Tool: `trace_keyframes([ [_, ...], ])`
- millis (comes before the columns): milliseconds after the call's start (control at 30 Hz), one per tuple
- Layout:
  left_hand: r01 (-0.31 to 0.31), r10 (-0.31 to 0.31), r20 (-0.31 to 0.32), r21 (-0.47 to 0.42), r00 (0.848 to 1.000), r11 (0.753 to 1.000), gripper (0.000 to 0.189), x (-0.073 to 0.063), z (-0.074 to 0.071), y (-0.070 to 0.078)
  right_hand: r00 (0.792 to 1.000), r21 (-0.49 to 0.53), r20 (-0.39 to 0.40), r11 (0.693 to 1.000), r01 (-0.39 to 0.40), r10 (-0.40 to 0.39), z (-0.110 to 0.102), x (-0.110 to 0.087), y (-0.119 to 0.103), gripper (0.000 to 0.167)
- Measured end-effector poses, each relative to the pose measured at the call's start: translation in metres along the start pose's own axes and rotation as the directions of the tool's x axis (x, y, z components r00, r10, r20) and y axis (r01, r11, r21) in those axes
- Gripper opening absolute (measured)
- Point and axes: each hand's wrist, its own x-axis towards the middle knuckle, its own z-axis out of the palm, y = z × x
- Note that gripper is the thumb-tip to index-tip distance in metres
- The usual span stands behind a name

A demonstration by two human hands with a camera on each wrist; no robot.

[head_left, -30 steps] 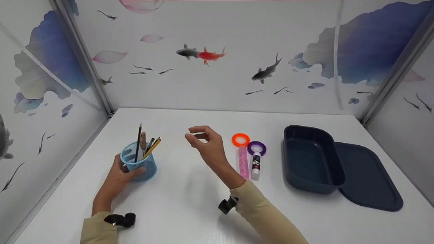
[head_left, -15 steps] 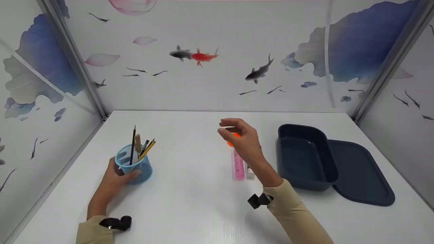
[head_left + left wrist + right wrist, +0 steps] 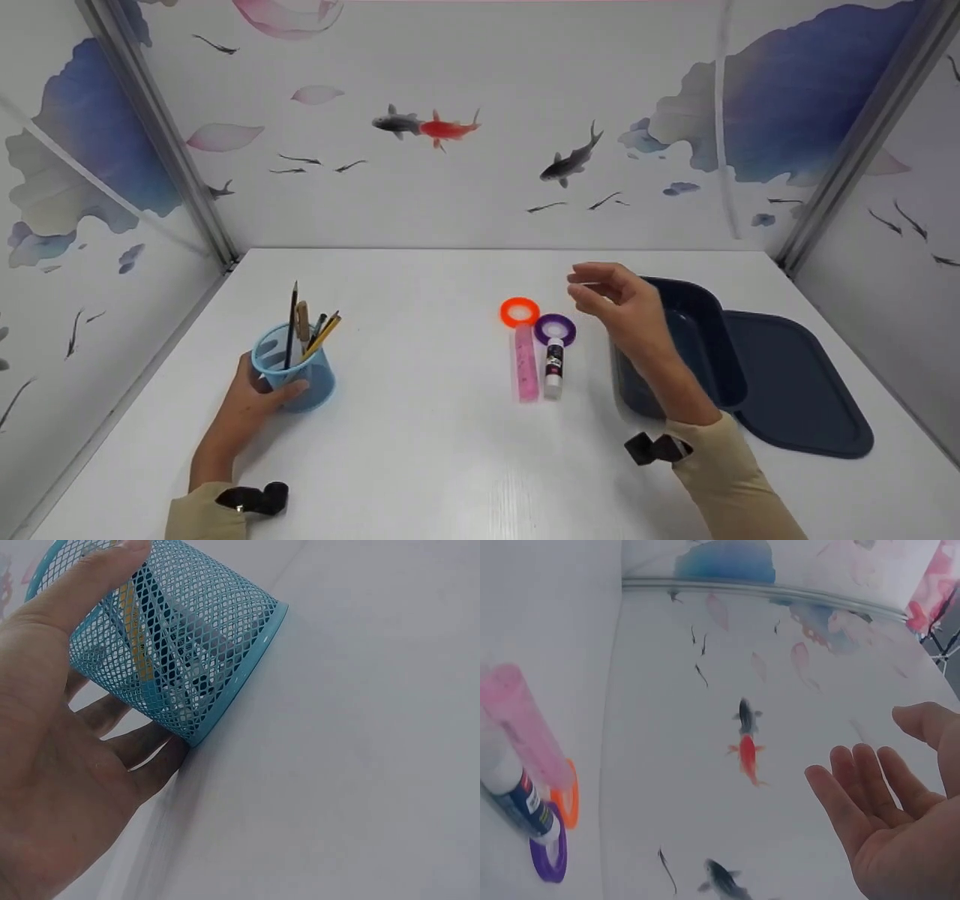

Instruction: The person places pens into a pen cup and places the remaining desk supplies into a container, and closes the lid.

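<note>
My left hand (image 3: 251, 397) grips a light-blue mesh pen holder (image 3: 319, 386) on the left of the table, thumb on the near side. In the left wrist view the fingers curl behind the mesh cup (image 3: 187, 637). A black pencil (image 3: 291, 330), a yellow pencil (image 3: 324, 335) and a brown-handled item (image 3: 302, 321) stick out of it. My right hand (image 3: 630, 319) is raised with relaxed fingers and holds nothing; it overlaps the dark blue open box (image 3: 735, 375) in the head view. In the right wrist view the hand (image 3: 907, 802) shows a bare palm.
Mid-table lie an orange ring (image 3: 501, 313), a purple ring (image 3: 572, 331), a pink strip-shaped item (image 3: 526, 367) and a glue stick (image 3: 553, 367). A dark blue lid (image 3: 806, 390) lies partly behind the box. Printed panels (image 3: 480, 202) enclose the table's back and sides.
My right hand has swept from mid-table to the right, past the rings and glue stick, to over the box. The left hand keeps its hold on the pen holder; the head view shifted slightly.
</note>
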Motion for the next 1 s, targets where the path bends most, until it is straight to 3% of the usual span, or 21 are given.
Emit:
trace_keyframes([
  [400, 0.027, -0.027, 0.015, 0.008, 1.000, 1.000, 0.109, 0.000, 0.000, 0.001, 0.998, 0.015, -0.025, 0.999, -0.051, 0.051, -0.058, -0.006, 0.024, 0.046],
  [700, 0.014, -0.014, 0.015, -0.001, 1.000, 1.000, 0.108, 0.001, 0.001, 0.002, 0.999, 0.019, -0.036, 1.000, 0.001, 0.000, -0.095, -0.002, 0.035, 0.037],
  [1000, -0.005, 0.005, 0.011, -0.004, 1.000, 1.000, 0.105, 0.001, -0.001, 0.002, 0.995, -0.074, -0.044, 0.993, -0.092, 0.089, -0.129, -0.001, 0.059, 0.040],
])
